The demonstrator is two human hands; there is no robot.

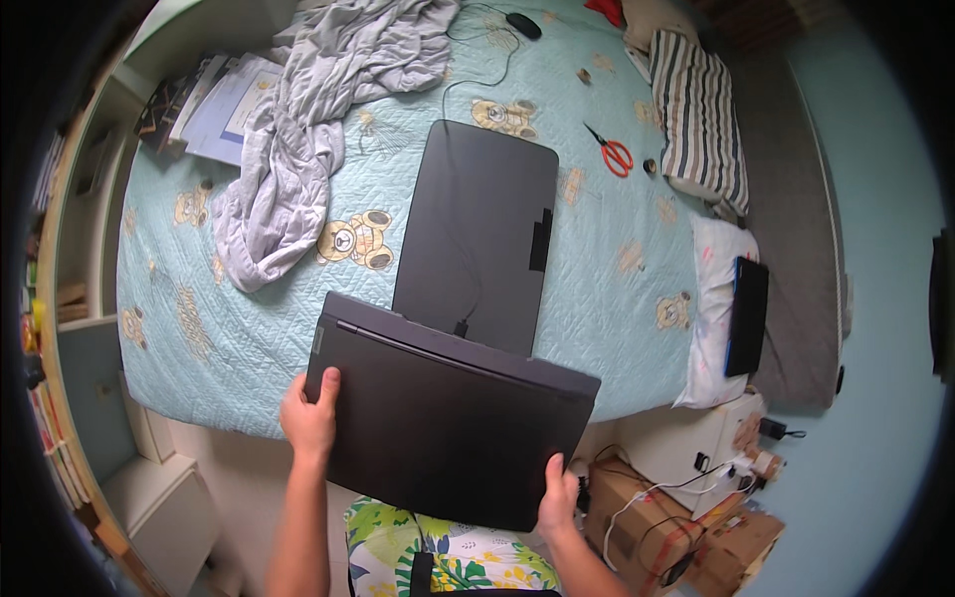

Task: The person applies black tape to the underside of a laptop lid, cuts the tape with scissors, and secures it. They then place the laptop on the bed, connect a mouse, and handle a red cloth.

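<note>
I hold a closed dark grey laptop (448,418) flat above the bed's near edge. My left hand (311,416) grips its left side with the thumb on top. My right hand (558,495) grips its lower right corner. A thin black cable (463,324) plugs into the laptop's far edge. Behind it, a flat black rectangular board (482,229) lies on the light blue bedspread (199,328), and the laptop covers the board's near end.
A crumpled grey sheet (298,129) lies at the left. Red-handled scissors (614,151), a black mouse (523,25), a striped pillow (701,114), a white pillow (708,328) with a dark tablet (748,313) lie on the right. Cardboard boxes (686,527) stand on the floor.
</note>
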